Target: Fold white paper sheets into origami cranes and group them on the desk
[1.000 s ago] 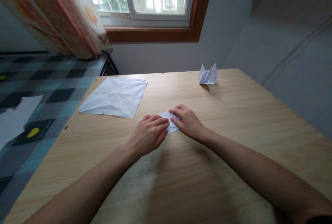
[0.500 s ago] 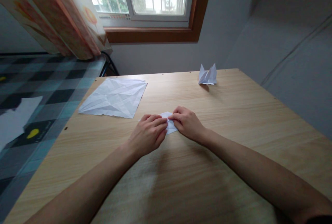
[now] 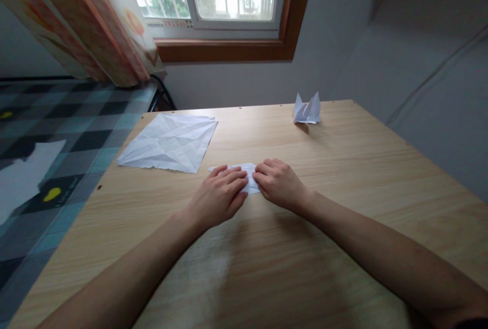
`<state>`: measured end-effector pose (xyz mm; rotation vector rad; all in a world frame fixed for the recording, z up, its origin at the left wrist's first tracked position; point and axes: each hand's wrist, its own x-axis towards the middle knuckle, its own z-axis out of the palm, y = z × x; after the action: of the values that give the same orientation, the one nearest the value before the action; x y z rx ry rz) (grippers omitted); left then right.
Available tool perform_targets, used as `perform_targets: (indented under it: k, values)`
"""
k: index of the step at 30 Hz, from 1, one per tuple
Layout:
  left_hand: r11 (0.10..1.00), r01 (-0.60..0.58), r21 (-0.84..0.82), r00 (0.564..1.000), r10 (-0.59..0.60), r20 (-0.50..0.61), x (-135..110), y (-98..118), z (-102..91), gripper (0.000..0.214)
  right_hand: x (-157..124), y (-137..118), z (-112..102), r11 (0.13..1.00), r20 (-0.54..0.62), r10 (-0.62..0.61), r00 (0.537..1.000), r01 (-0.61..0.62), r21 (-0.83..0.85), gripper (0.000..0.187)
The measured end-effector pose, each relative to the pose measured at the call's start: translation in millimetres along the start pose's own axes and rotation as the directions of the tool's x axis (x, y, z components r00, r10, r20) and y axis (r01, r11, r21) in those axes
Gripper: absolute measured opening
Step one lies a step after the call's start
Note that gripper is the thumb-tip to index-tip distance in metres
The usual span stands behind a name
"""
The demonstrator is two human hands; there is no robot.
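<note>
A small folded sheet of white paper lies on the wooden table between my hands, partly covered by both. My left hand rests over its left part, fingers stretched out across it and thumb lower down. One pointed end of the paper shows past the left fingers. On the other side, my right hand has its fingers curled and closed at the paper's right edge. The fingertips of the two hands are close together but apart, with creased paper visible in the gap.
A large creased paper sheet lies at the back left of the table. An upright folded paper figure with two points stands at the back right. Left of the table, torn white paper lies on a checked cloth.
My right fingers have drawn in and curled at the paper's right edge; the index finger was stretched out over it before. My left hand has barely moved.
</note>
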<state>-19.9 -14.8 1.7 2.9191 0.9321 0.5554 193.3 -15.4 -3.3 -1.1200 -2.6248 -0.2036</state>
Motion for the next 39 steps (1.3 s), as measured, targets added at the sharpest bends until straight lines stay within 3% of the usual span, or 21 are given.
perform_targets:
  k: [5, 7, 10, 14, 22, 27, 33, 37, 39]
  values:
    - [0.999, -0.008, -0.033, 0.999, 0.009, 0.048, -1.2, -2.9, 0.2, 0.029, -4.5, 4.2, -0.6, 0.997, -0.017, 0.074, 0.997, -0.074, 0.01, 0.016]
    - [0.999, -0.009, -0.033, 0.999, 0.01, 0.046, -1.4, -3.4, 0.5, 0.029, -5.2, 5.2, 2.0, 0.981, -0.079, 0.159, 0.984, -0.149, 0.123, 0.016]
    - [0.999, -0.015, -0.028, 0.999, 0.016, 0.033, -1.4, -3.5, 1.0, 0.029, -3.7, 5.0, 4.2, 0.895, -0.127, 0.352, 0.927, -0.294, 0.336, 0.015]
    - [0.999, -0.044, -0.013, 0.999, 0.045, 0.028, -1.0, -3.0, 0.6, 0.029, 0.3, 4.2, 0.1, 0.767, -0.007, 0.489, 0.872, -0.426, 0.48, 0.018]
    - [0.996, -0.09, -0.03, 0.996, 0.09, 0.004, -2.5, -4.4, 2.5, 0.026, 4.4, 16.6, -2.2, 0.592, 0.229, 0.503, 0.833, -0.525, 0.611, 0.042]
    - [0.995, -0.102, -0.014, 0.995, 0.102, -0.025, -3.7, -4.6, 2.2, 0.024, 5.5, 17.5, -2.6, 0.49, 0.288, 0.498, 0.818, -0.54, 0.685, 0.043]
    - [0.994, -0.112, 0.014, 0.992, 0.113, -0.054, -2.8, -1.9, -1.1, 0.022, 7.9, 13.4, -3.4, 0.365, 0.28, 0.491, 0.825, -0.487, 0.793, 0.025]
    - [0.992, -0.124, 0.02, 0.991, 0.125, -0.043, -2.1, -1.8, -0.5, 0.022, 9.4, 15.5, -1.5, 0.408, 0.143, 0.575, 0.806, -0.434, 0.803, 0.027]
    - [0.992, -0.129, 0.016, 0.991, 0.129, -0.043, -2.1, -2.3, 0.3, 0.021, 10.1, 16.7, -1.3, 0.381, 0.138, 0.61, 0.781, -0.441, 0.813, 0.029]
